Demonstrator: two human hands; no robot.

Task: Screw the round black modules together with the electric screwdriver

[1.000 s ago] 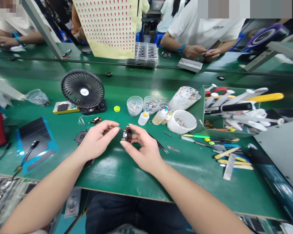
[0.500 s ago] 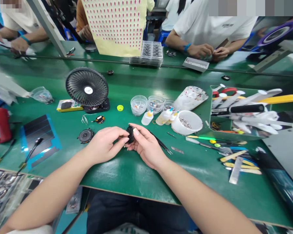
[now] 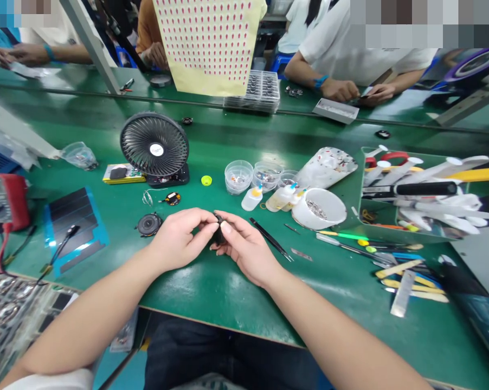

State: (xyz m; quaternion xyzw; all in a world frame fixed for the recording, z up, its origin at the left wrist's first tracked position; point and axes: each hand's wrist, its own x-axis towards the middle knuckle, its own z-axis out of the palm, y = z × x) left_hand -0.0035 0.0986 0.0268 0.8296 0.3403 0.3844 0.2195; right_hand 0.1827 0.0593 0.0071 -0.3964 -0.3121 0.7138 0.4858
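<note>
Forearms angle inward over the green bench (image 3: 212, 287), wrists low. Left hand (image 3: 179, 241) and right hand (image 3: 246, 250) meet at the fingertips, each grip pinching the small dark part (image 3: 218, 234) just above the bench, near black tweezers (image 3: 271, 238).

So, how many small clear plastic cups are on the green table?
3, in a row right of the fan: the left cup, the middle cup and the right cup, just behind the squeeze bottles. I see no others.
</note>
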